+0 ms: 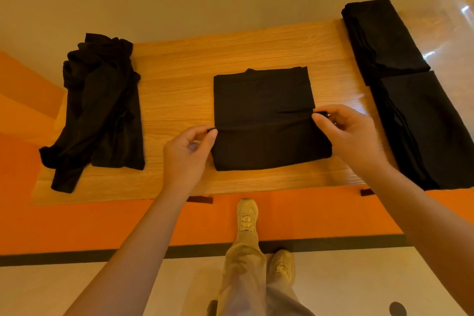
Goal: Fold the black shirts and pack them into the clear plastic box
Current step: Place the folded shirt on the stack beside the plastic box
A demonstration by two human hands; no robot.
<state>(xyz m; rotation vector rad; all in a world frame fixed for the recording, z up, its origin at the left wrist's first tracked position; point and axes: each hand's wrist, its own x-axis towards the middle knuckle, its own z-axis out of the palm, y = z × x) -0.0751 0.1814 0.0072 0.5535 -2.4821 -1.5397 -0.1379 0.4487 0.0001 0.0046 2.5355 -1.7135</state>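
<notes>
Several unfolded shirts (100,107) lie heaped at the table's (179,79) left; at centre, the left hand (188,154) and right hand (346,133) each pinch an edge of a half-folded shirt (266,120); two folded stacks (400,89) sit beside the box (451,20) at right.

The clear box (451,33) at two o'clock is cut off by the right edge, its walls washed out by glare, so its contents cannot be told. The folded stack (425,130) at three o'clock runs off the same edge. Both forearms leave the bottom edge. The pile (102,105) at nine o'clock hides how many shirts it holds.
</notes>
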